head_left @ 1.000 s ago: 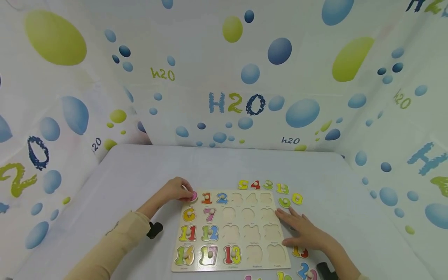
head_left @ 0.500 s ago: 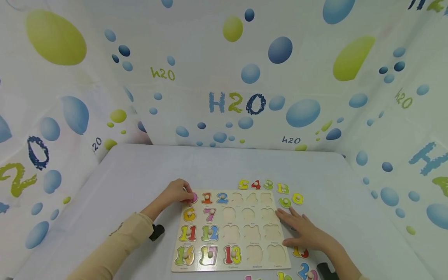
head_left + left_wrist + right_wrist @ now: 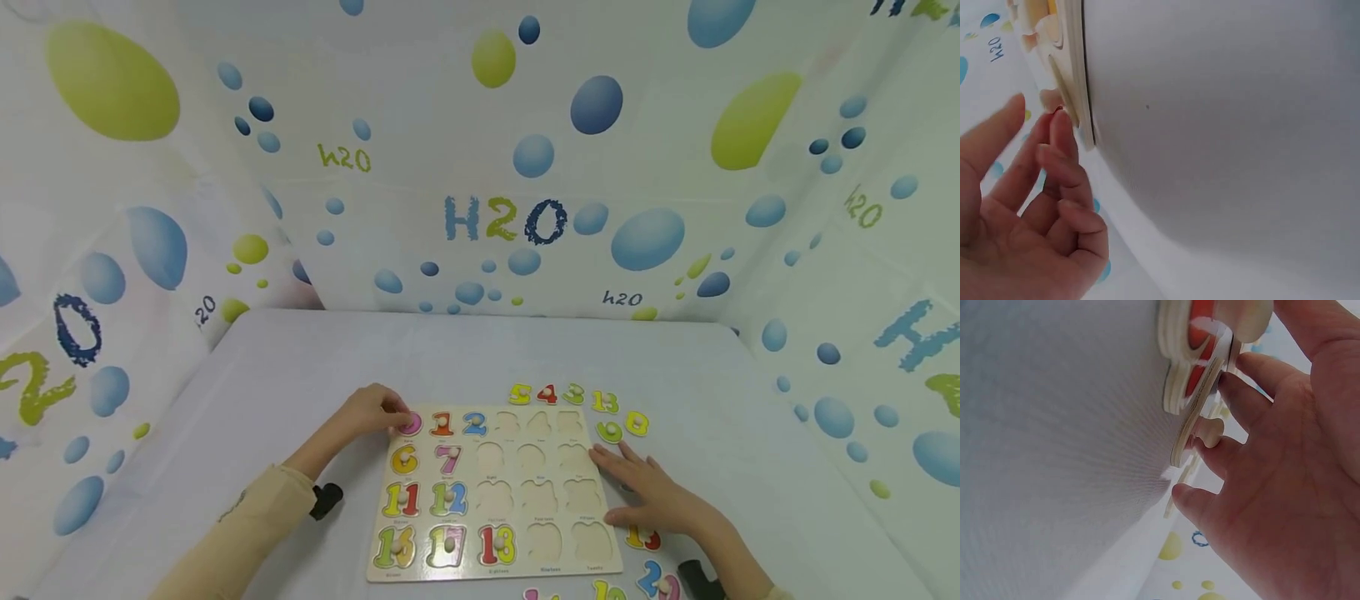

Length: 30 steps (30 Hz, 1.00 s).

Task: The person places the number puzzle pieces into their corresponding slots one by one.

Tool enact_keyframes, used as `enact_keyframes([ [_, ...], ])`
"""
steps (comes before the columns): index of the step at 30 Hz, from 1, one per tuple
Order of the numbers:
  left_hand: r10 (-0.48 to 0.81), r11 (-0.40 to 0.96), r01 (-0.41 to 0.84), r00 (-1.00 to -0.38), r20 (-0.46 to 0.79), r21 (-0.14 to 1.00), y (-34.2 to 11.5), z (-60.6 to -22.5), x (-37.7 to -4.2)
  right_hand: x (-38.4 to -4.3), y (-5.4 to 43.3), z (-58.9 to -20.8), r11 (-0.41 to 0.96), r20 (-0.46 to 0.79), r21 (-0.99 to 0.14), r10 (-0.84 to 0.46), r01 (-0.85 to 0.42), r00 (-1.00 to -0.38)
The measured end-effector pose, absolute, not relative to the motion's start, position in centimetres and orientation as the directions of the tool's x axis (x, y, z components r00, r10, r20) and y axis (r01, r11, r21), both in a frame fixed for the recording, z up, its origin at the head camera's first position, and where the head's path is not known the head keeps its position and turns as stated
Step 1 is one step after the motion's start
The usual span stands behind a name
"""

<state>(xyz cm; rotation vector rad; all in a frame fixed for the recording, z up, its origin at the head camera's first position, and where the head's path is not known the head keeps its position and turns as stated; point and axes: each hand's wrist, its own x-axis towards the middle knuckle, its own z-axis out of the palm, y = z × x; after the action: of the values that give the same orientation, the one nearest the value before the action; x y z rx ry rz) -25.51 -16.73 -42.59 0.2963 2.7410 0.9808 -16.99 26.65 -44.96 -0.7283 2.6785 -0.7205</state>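
Note:
A pale wooden number puzzle board [image 3: 471,454] lies on the white table, with several knobbed number pieces in its left slots. At its top-left corner my left hand [image 3: 371,410] touches the pink 0 piece [image 3: 412,424]. In the left wrist view this 0 piece [image 3: 1061,90] looks slightly tilted against the board; fingertips meet it while the thumb stands apart. My right hand [image 3: 651,496] rests spread at the board's right edge, its thumb and a fingertip by the rim. Beneath and beside it, knobbed pieces [image 3: 1194,415] show in the right wrist view, close to the fingertips.
Loose pieces lie beyond the board: a yellow 5 [image 3: 520,394], a red 4 [image 3: 547,394], a green 3 [image 3: 573,394] and several others. More pieces, including a 20 [image 3: 658,581], lie at the near right. A patterned curtain [image 3: 480,167] hangs behind the table.
The left fingers have drawn slightly left off the pink 0, which now shows more fully at the corner slot. My right hand has stayed in place.

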Motion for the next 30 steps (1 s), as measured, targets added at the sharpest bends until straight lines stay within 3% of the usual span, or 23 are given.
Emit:
enact_keyframes([
  [5, 0.435, 0.788, 0.333, -0.896, -0.085, 0.518, -18.5, -42.9, -23.6, -16.8, 26.7, -44.9, 0.75, -0.131, -0.53, -0.532, -0.395, -0.837],
  [8, 0.506, 0.794, 0.408, -0.854, -0.119, 0.451, -19.4, -43.0, -22.1, -16.7, 26.9, -44.9, 0.751, -0.131, -0.533, -0.527, -0.389, -0.839],
  [19, 0.457, 0.861, 0.333, -0.839, -0.296, 0.386, -19.2, -42.9, -19.1, -16.7, 26.8, -44.4, 0.76, -0.114, -0.526, -0.508, -0.382, -0.854],
  [26, 0.453, 0.864, 0.338, -0.845, -0.284, 0.373, -19.5, -42.8, -19.2, -19.4, 27.0, -42.3, 0.776, 0.129, -0.504, -0.367, -0.379, -0.921],
  [30, 0.454, 0.86, 0.336, -0.848, -0.274, 0.383, -19.5, -43.2, -19.3, -21.3, 27.3, -42.0, 0.786, 0.191, -0.505, -0.3, -0.356, -0.935],
])
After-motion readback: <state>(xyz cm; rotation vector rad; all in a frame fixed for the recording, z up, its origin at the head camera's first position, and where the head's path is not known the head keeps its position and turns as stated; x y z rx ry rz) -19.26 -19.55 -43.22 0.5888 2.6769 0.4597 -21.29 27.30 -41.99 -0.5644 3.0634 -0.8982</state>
